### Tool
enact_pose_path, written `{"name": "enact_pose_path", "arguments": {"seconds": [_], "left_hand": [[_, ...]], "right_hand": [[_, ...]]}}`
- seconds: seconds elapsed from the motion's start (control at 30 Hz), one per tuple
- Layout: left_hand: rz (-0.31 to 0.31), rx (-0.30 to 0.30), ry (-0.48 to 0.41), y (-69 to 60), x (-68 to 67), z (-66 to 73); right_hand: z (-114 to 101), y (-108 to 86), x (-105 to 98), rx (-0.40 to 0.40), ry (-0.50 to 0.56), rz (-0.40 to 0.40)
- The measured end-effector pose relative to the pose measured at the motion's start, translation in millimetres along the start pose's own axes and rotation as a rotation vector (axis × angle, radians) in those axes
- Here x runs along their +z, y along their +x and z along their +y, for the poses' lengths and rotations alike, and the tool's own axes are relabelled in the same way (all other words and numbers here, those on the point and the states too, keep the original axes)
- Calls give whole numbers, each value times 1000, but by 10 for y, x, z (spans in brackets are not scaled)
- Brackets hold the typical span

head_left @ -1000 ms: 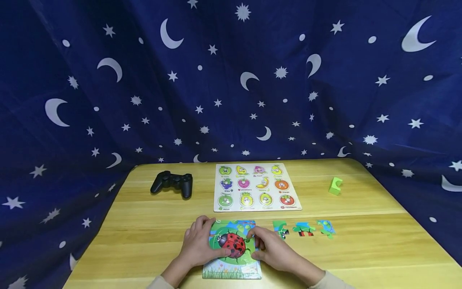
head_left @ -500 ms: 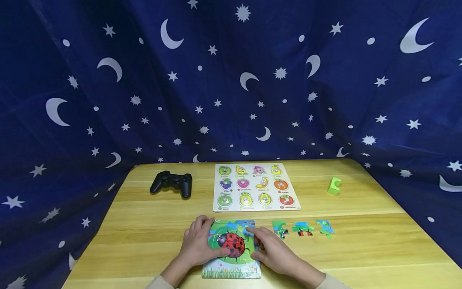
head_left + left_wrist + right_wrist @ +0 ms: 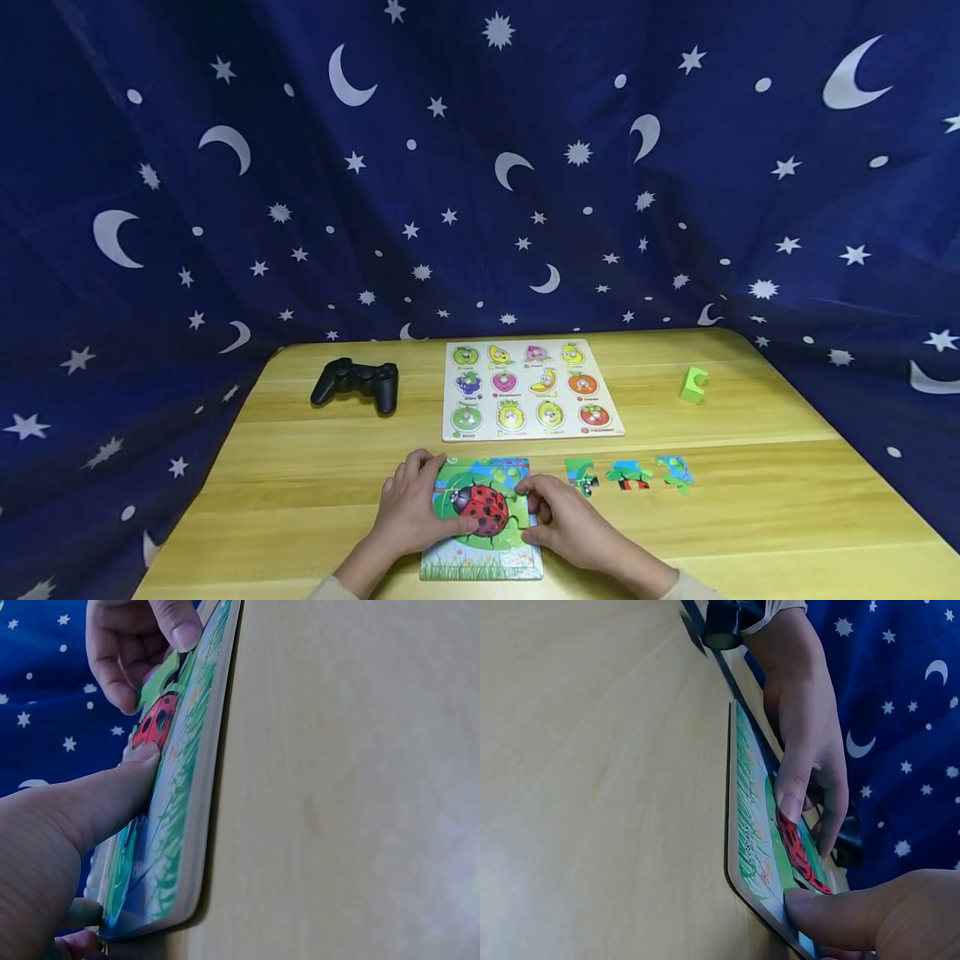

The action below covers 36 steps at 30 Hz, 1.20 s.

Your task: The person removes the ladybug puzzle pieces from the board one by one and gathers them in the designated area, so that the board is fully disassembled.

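The ladybug puzzle board (image 3: 480, 570) lies flat near the table's front edge. My left hand (image 3: 412, 508) grips its left side, the thumb pressing on the red ladybug (image 3: 155, 724) and the fingers at the far left edge. At the board's right side, my right hand (image 3: 566, 521) pinches a green puzzle piece (image 3: 518, 510) between thumb and index finger. In the left wrist view this green piece (image 3: 156, 684) looks tilted above the board's surface. The right wrist view shows my right thumb (image 3: 832, 911) over the board, with the piece not clearly visible.
Several loose pieces, among them a leafy one (image 3: 581, 475) and a red-green one (image 3: 631, 476), lie right of the board. Behind are a fruit peg board (image 3: 528, 408), a black game controller (image 3: 356, 383) and a green block (image 3: 693, 385). A starry blue curtain (image 3: 450, 167) hangs behind.
My right index finger has straightened slightly and drawn back in, and the green piece now shows raised beside the ladybug. The left hand has stayed in place. The view has shifted slightly.
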<state>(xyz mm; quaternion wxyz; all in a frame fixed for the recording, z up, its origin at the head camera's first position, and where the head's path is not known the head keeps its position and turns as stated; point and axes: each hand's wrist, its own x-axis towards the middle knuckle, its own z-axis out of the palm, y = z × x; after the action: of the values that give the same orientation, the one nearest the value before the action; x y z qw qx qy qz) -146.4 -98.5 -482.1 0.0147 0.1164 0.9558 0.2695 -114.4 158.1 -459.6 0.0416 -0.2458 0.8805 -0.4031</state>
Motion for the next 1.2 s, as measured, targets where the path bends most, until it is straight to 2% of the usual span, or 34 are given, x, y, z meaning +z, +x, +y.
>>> {"name": "enact_pose_path", "arguments": {"seconds": [0.2, 0.3, 0.43, 0.53, 0.67, 0.77, 0.87, 1.03, 1.1, 1.2], "left_hand": [[10, 17, 5, -13, 6, -13], [15, 28, 2, -2, 41, -8], [12, 40, -7, 21, 74, 3], [8, 34, -11, 14, 73, -5], [21, 26, 5, -5, 51, -29], [28, 41, 13, 2, 33, -21], [20, 51, 9, 13, 23, -1], [9, 37, 11, 8, 15, -13], [8, 30, 15, 6, 14, -30], [5, 35, 22, 8, 17, -34]], "right_hand": [[-8, 15, 5, 16, -4, 13], [1, -18, -30, 42, 48, 19], [47, -121, -172, 51, 126, 42], [112, -249, -335, 44, 138, 49], [264, -474, -595, 24, 133, 48], [443, -725, -799, 33, 147, 86], [652, -1038, -991, 112, 150, 141], [943, -1460, -1226, 284, 53, 224], [1021, -1555, -1284, 284, 2, 238], [1088, -1663, -1312, 227, -63, 254]]}}
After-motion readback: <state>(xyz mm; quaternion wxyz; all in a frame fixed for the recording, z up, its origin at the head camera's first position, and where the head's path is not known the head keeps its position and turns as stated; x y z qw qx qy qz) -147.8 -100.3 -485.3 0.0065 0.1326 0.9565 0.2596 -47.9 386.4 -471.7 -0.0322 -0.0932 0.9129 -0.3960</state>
